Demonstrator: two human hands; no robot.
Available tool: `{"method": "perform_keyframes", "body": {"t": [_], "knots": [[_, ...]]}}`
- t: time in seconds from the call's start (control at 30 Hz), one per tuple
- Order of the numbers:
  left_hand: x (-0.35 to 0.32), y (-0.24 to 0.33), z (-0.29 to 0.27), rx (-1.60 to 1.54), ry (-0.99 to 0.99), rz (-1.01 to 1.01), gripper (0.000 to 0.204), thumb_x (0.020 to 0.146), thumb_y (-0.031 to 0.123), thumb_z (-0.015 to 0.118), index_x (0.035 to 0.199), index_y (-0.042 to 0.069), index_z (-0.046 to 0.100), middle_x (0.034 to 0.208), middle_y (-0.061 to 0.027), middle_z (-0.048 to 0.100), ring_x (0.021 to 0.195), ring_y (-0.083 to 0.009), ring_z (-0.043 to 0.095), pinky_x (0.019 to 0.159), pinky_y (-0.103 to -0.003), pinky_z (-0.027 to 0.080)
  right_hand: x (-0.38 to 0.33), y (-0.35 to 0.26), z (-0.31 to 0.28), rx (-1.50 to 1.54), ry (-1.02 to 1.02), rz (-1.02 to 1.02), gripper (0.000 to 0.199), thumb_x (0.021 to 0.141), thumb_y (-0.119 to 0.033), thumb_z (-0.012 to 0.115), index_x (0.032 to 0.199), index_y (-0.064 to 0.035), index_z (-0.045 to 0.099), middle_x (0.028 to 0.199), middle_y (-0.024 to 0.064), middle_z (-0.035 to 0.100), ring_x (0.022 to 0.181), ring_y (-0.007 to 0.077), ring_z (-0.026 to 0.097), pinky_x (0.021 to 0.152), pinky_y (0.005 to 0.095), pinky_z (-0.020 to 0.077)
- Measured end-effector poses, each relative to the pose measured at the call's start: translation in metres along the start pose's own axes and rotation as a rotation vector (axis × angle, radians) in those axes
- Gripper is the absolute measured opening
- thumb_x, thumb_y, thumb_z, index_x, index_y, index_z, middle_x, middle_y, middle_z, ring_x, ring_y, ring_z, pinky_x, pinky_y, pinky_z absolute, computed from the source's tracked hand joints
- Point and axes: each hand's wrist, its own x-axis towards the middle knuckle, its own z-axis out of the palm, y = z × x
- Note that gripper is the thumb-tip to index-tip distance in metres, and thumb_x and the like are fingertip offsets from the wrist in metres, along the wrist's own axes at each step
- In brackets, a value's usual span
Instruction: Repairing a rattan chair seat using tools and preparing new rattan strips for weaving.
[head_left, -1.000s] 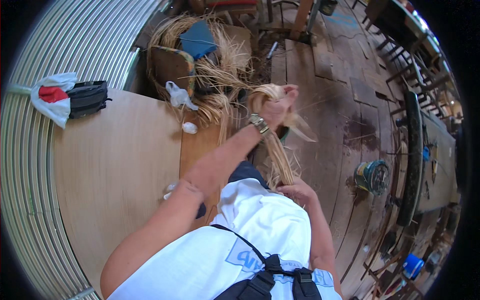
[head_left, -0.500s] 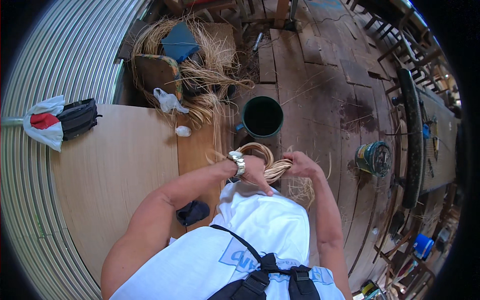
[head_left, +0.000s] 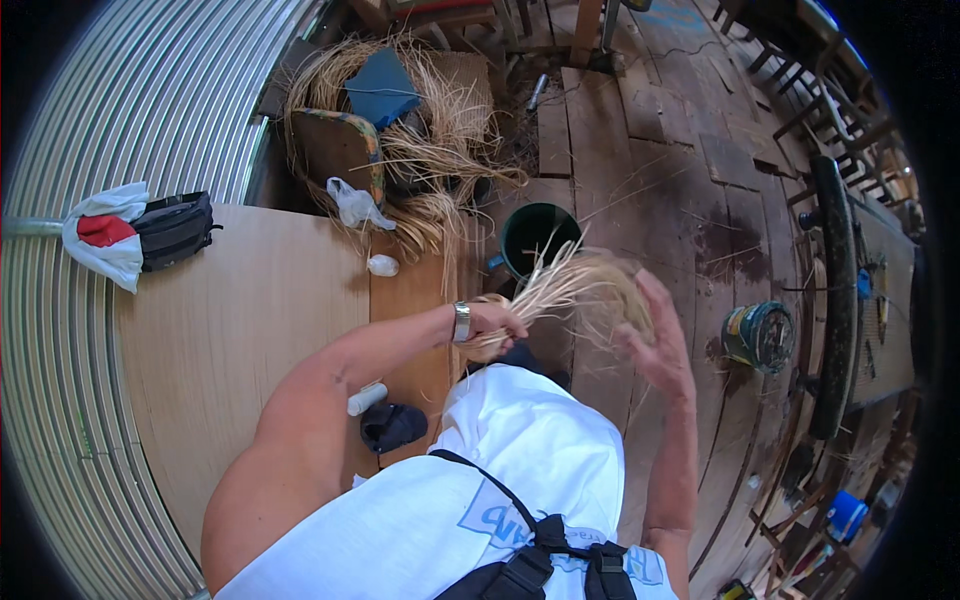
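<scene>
A bundle of pale rattan strips [head_left: 565, 285] is gripped near one end by my left hand [head_left: 494, 326], which wears a metal watch. Loose strands fan out from the fist to the right, over the near rim of a dark green bucket [head_left: 514, 240]. Beside their far ends is my right hand [head_left: 664, 350], thumb and fingers spread around the strands and slightly blurred. Part of the coil shows behind my left fist; its lower side is hidden by the hand.
On the left bench [head_left: 250, 290] lie a dark cap [head_left: 390, 427], a white cylinder [head_left: 367, 399] and a plastic bag [head_left: 356, 205]. A heap of strips [head_left: 440, 160] surrounds a chair at the far left. A paint bucket [head_left: 757, 337] stands on the plank floor at right.
My right hand has let go of the coil and moved right and outward. The strip ends now fan up and right from my left fist. A white cylinder shows beside the cap.
</scene>
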Motion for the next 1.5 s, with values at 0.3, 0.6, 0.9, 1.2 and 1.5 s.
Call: {"method": "perform_keyframes", "body": {"t": [0.3, 0.6, 0.9, 1.2, 1.5], "knots": [[-0.083, 0.067, 0.19, -0.227, -0.8, -0.017, 0.021, 0.097, 0.025, 0.061, 0.09, 0.005, 0.062, 0.067, -0.0031, 0.06, 0.065, -0.0188, 0.065, 0.066, -0.04, 0.058, 0.079, -0.001, -0.014, 0.606, -0.541, 0.29, 0.087, 0.101, -0.071, 0.025, 0.116, 0.0013, 0.072, 0.119, 0.0149, 0.07, 0.126, 0.0255, 0.056, 0.113, 0.0397, 0.0361], [-0.108, 0.098, 0.117, -0.98, -0.934, 0.905, 0.02, 0.098, 0.025, 0.053, 0.086, 0.011, 0.061, 0.072, 0.0029, 0.059, 0.077, -0.0132, 0.061, 0.08, -0.033, 0.049, -0.047, 0.05, 0.08, 1.274, -0.297, 0.858, 0.066, 0.093, -0.053, 0.067, 0.13, 0.0013, 0.059, 0.119, 0.0117, 0.068, 0.105, 0.021, 0.068, 0.085, 0.0321, 0.0584], [-0.031, 0.072, 0.084, 0.782, 0.948, 1.166, 0.051, 0.091, 0.051, 0.067, 0.094, 0.0, 0.068, 0.085, -0.0129, 0.07, 0.083, -0.0326, 0.066, 0.077, -0.042, 0.052, -0.05, 0.063, 0.088, 0.341, -0.532, 0.516, 0.051, 0.08, -0.024, 0.083, 0.123, -0.0037, 0.064, 0.102, 0.0074, 0.069, 0.092, 0.0148, 0.062, 0.084, 0.0321, 0.0507], [0.02, 0.021, 0.093, 1.267, 0.035, 0.516, 0.086, 0.054, 0.08, 0.079, 0.094, 0.004, 0.076, 0.088, -0.0139, 0.072, 0.087, -0.0318, 0.068, 0.08, -0.043, 0.051, 0.004, 0.032, 0.052, -0.37, -0.548, 0.258, 0.042, 0.077, -0.036, 0.079, 0.109, -0.0097, 0.072, 0.103, 0.0153, 0.073, 0.096, 0.0366, 0.069, 0.082, 0.045, 0.0535], [0.041, 0.01, 0.056, 0.964, 0.565, 0.22, 0.028, 0.068, 0.028, 0.072, 0.079, 0.002, 0.076, 0.072, -0.0118, 0.073, 0.064, -0.0237, 0.07, 0.066, -0.034, 0.057, 0.023, -0.017, 0.016, -0.415, -0.356, 0.094, 0.057, 0.082, -0.04, 0.078, 0.128, -0.0107, 0.062, 0.12, 0.0165, 0.069, 0.109, 0.0356, 0.066, 0.096, 0.0482, 0.0495]]}}
